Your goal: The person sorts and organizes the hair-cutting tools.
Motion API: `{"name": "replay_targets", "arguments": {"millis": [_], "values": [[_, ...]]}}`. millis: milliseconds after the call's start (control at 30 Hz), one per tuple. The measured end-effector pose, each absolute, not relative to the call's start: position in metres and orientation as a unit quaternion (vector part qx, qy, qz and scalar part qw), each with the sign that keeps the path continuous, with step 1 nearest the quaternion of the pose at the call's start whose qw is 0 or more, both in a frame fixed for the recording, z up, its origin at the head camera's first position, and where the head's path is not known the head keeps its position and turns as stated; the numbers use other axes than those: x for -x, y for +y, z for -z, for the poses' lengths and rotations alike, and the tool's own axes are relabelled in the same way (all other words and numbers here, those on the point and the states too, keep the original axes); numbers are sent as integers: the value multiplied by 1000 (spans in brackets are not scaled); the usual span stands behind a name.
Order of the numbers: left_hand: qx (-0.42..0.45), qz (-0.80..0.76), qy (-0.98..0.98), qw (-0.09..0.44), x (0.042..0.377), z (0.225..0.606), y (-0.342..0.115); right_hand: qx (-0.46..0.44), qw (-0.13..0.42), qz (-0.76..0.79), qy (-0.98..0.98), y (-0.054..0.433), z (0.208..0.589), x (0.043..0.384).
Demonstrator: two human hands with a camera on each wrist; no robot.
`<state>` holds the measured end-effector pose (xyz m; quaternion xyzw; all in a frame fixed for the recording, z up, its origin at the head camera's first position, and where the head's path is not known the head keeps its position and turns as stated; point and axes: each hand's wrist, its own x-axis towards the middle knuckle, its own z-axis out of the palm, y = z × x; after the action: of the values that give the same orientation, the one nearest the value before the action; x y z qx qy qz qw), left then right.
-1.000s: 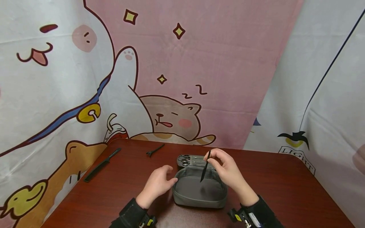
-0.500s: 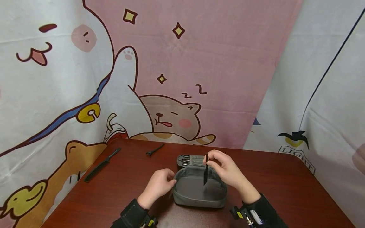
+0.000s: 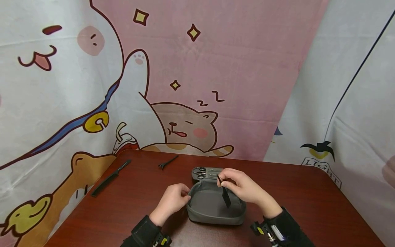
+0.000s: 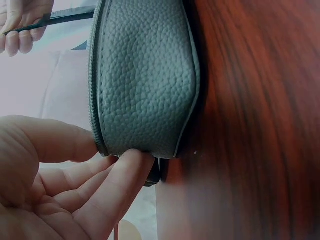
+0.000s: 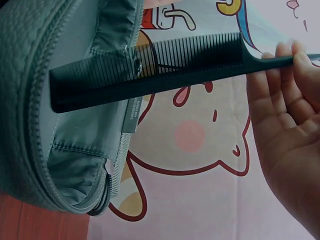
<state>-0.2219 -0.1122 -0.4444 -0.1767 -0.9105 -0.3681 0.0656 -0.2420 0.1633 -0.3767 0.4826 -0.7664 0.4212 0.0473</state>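
My right hand (image 3: 242, 185) pinches the thin tail of a black rat-tail comb (image 3: 226, 198) between thumb and fingers. Seen from the right wrist, the toothed end of the comb (image 5: 150, 72) reaches into the mouth of an unzipped grey zip case (image 5: 80, 125), teeth along one side. The case (image 3: 216, 219) lies open on the table with its lid folded back. At its left side, my left hand (image 3: 171, 200) holds the edge; the left wrist view has the thumb at the zip and a fingertip against the pebbled wall (image 4: 145, 80).
Scissors (image 3: 201, 171) and a clear pocket sit in the case's lid behind the main compartment. On the brown table (image 3: 129, 206), another dark comb (image 3: 111, 178) lies at the left and a small dark hair clip (image 3: 168, 162) farther back. A cartoon cloth hangs behind.
My right hand has come down slightly, and the comb has swung so its toothed end points lower right into the case. My left fingers have drawn in against the case's edge.
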Motion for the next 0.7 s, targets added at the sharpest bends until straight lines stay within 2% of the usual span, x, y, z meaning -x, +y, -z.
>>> {"name": "replay_targets", "arguments": {"millis": [267, 533, 700], "values": [[172, 371, -910, 64, 222, 445, -112, -529, 39, -370, -763, 163, 375, 244], [171, 370, -911, 62, 221, 445, -112, -520, -25, -332, -786, 160, 376, 250], [169, 371, -912, 56, 220, 444, -112, -518, -42, -307, -797, 156, 377, 254]]}}
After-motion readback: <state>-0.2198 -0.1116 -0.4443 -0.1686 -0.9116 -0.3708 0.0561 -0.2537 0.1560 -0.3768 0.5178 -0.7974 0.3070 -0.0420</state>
